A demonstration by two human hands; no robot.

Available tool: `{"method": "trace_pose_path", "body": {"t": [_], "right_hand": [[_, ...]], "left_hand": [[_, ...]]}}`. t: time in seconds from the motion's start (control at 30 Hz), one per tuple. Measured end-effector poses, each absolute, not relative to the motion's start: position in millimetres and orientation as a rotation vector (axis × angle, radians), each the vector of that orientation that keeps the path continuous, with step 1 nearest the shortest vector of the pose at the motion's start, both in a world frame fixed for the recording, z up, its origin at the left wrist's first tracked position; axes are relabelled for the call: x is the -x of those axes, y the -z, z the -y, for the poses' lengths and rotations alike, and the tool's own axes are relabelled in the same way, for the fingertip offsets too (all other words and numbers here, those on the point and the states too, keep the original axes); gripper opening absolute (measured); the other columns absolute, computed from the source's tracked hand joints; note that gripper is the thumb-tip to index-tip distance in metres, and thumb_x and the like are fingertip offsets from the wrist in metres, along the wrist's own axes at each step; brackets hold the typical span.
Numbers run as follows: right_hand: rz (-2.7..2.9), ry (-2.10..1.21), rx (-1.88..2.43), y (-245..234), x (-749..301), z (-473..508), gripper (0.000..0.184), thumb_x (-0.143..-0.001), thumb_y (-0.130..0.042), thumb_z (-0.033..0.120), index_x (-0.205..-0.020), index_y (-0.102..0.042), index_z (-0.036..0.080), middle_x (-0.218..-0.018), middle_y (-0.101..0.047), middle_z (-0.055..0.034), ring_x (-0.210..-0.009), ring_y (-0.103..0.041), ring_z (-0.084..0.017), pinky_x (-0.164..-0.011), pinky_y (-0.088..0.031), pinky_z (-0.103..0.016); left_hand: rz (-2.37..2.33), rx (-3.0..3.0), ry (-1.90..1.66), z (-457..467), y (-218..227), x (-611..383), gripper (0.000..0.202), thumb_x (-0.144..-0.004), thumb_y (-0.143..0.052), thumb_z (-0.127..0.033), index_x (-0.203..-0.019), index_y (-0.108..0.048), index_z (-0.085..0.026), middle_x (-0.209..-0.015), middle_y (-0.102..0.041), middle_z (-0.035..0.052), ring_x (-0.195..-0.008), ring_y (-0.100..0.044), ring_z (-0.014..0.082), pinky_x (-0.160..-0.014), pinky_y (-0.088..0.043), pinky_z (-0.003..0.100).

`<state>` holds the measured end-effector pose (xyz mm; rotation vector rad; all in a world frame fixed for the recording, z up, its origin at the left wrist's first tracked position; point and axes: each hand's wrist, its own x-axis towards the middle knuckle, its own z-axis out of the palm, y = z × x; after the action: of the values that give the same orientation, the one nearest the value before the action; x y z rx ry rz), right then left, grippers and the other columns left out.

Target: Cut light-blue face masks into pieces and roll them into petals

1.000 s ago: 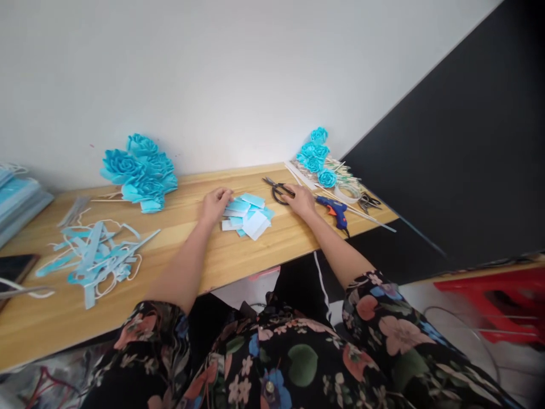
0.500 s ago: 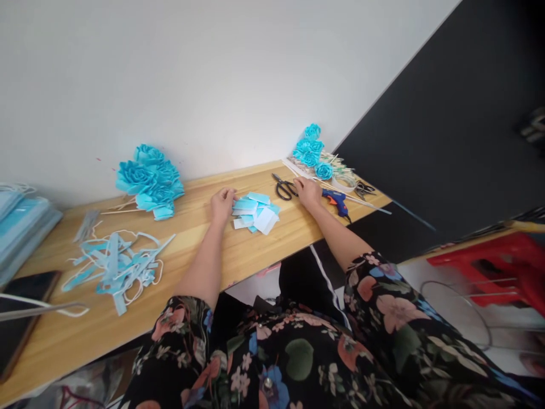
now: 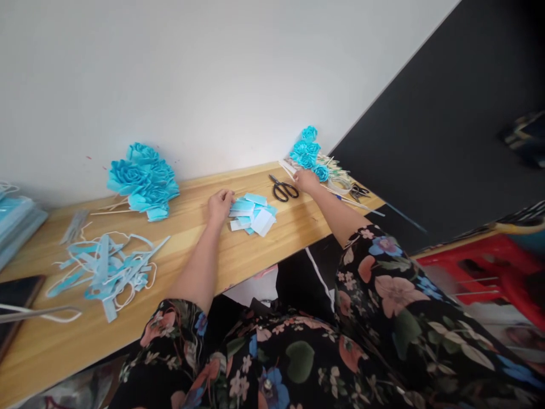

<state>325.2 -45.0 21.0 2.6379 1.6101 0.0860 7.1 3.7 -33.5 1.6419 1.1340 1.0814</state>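
My left hand [image 3: 220, 205] rests on the table with curled fingers at the left edge of a loose pile of cut blue and white mask pieces [image 3: 254, 213]. Whatever its fingertips hold is hidden. My right hand [image 3: 306, 181] reaches over thin pale sticks [image 3: 356, 203] in front of a cluster of blue fabric flowers [image 3: 305, 152]. Its fingers are bent down at the sticks, and I cannot make out what lies in them. Black-handled scissors [image 3: 284, 189] lie between the two hands. My right forearm covers most of the blue glue gun.
A larger bunch of blue flowers [image 3: 145, 180] lies against the wall. Cut mask strips and ear loops [image 3: 106, 267] are heaped at the left, near a stack of masks [image 3: 19, 224] and a dark phone [image 3: 19, 292]. Pliers [image 3: 360, 191] and a tape roll [image 3: 340, 184] sit at the right.
My right hand has moved away from me, past the scissors toward the sticks and flowers, and its forearm now covers the glue gun. The left hand stays beside the pile.
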Motion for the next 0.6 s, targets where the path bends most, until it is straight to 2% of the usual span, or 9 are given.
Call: {"method": "trace_pose_path", "body": {"t": [0.13, 0.27, 0.47, 0.6], "right_hand": [[-1.604, -0.105, -2.616, -20, -322, 32, 0.038, -0.087, -0.052, 0.013, -0.121, -0.068, 0.015, -0.124, -0.067, -0.0176, -0.114, -0.063, -0.027, -0.091, -0.048, -0.034], [-1.581, -0.115, -2.624, -21, -327, 24, 0.036, -0.089, -0.048, 0.011, -0.120, -0.066, 0.011, -0.123, -0.066, -0.0212, -0.113, -0.064, -0.028, -0.090, -0.049, -0.035], [-1.637, -0.120, -2.625, -16, -344, 24, 0.036, -0.091, -0.046, 0.013, -0.122, -0.064, 0.015, -0.119, -0.069, -0.0189, -0.110, -0.065, -0.027, -0.088, -0.050, -0.034], [-1.675, -0.109, -2.614, -18, -353, 26, 0.035, -0.089, -0.050, 0.017, -0.121, -0.066, 0.017, -0.120, -0.069, -0.0178, -0.109, -0.066, -0.028, -0.087, -0.050, -0.034]], "left_hand": [[-1.123, -1.613, -1.079, -2, 33, -6, 0.026, -0.081, -0.050, -0.036, -0.081, -0.068, -0.017, -0.066, -0.064, 0.0006, -0.055, -0.052, 0.0125, -0.055, -0.041, 0.023], [-1.125, -1.594, -1.064, 0, 31, -5, 0.025, -0.079, -0.051, -0.035, -0.082, -0.067, -0.017, -0.067, -0.064, 0.0007, -0.055, -0.052, 0.0122, -0.054, -0.040, 0.023], [-1.110, -1.646, -1.054, 2, 30, -3, 0.027, -0.079, -0.051, -0.038, -0.082, -0.068, -0.016, -0.067, -0.063, 0.0011, -0.057, -0.052, 0.0123, -0.055, -0.041, 0.023], [-1.119, -1.643, -1.044, 5, 27, -2, 0.028, -0.078, -0.053, -0.039, -0.081, -0.067, -0.016, -0.067, -0.063, 0.0016, -0.058, -0.052, 0.0120, -0.056, -0.041, 0.023]]}}
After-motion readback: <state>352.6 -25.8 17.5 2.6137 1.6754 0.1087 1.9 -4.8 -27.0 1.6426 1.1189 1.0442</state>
